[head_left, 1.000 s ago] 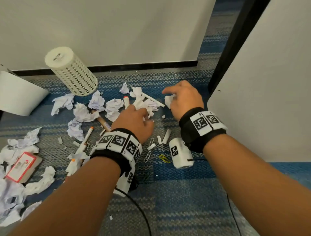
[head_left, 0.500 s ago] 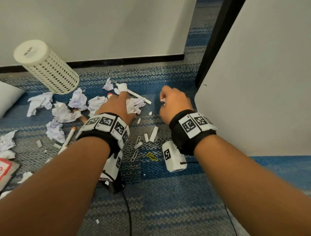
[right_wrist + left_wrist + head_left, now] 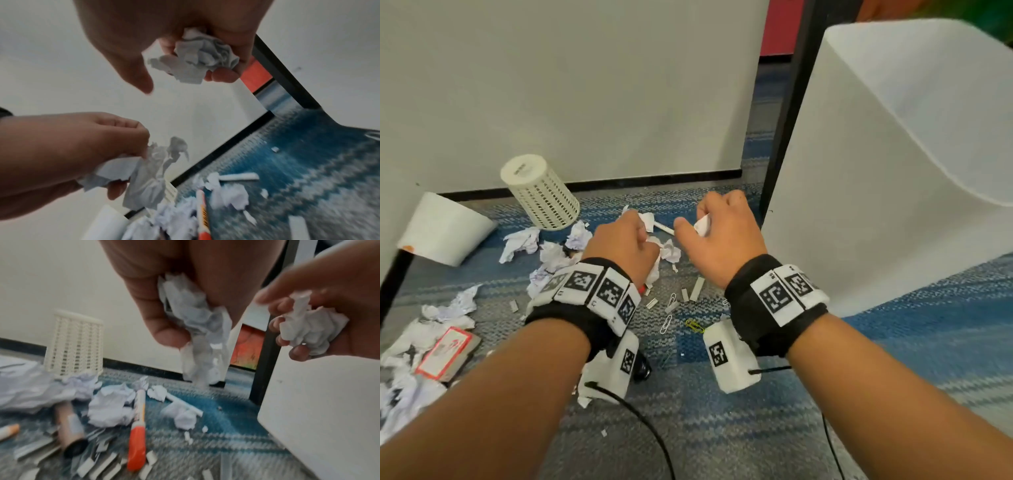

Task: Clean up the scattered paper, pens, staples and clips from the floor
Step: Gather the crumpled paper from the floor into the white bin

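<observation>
Both hands are raised above the littered blue carpet. My left hand (image 3: 625, 240) grips a long wad of crumpled white paper (image 3: 197, 324) that hangs below its fingers. My right hand (image 3: 717, 233) holds a smaller crumpled paper ball (image 3: 203, 53) in its curled fingers. Several more paper balls (image 3: 520, 241) lie on the floor to the left. An orange-capped marker (image 3: 137, 431) and a white pen (image 3: 184, 404) lie beneath the hands. Staple strips (image 3: 697, 288), white paper clips (image 3: 666, 323) and a yellow clip (image 3: 695, 326) sit between my wrists.
A white perforated basket (image 3: 541, 193) lies tipped on its side near the wall. A white bin (image 3: 893, 171) stands at the right, another white container (image 3: 445, 229) at the left. A red-edged box (image 3: 443, 353) rests among papers at the lower left.
Both hands have closed on paper and lifted off the carpet. The right hand earlier reached for a scrap; now it holds a ball. The head view has tilted up.
</observation>
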The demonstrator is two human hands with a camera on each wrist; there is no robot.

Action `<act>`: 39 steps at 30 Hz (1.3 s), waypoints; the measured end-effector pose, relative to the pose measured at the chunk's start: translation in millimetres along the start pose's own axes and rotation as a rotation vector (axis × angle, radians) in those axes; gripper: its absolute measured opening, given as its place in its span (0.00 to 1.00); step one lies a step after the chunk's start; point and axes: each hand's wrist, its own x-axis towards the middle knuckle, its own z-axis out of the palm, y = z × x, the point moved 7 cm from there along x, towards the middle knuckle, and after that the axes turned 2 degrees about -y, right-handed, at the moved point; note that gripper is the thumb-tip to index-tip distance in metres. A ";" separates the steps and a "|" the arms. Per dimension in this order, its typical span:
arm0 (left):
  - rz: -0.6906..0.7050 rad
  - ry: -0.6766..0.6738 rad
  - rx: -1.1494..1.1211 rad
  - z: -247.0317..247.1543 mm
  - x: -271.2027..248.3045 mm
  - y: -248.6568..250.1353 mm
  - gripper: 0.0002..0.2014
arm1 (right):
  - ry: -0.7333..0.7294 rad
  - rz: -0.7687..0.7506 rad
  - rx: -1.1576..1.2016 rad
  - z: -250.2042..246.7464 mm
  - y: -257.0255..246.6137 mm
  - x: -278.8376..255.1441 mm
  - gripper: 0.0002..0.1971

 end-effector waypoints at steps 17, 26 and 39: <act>0.399 0.115 -0.893 -107.2 -67.0 233.8 0.08 | 0.750 -0.192 0.114 -246.4 -63.3 -94.2 0.10; 0.444 -0.028 -0.873 -61.0 -69.9 279.5 0.20 | 0.645 0.002 0.031 -237.3 -14.9 -83.2 0.25; 0.353 0.184 -0.709 -69.5 -59.1 146.7 0.11 | 0.471 -0.461 0.167 -172.5 -88.3 -91.0 0.10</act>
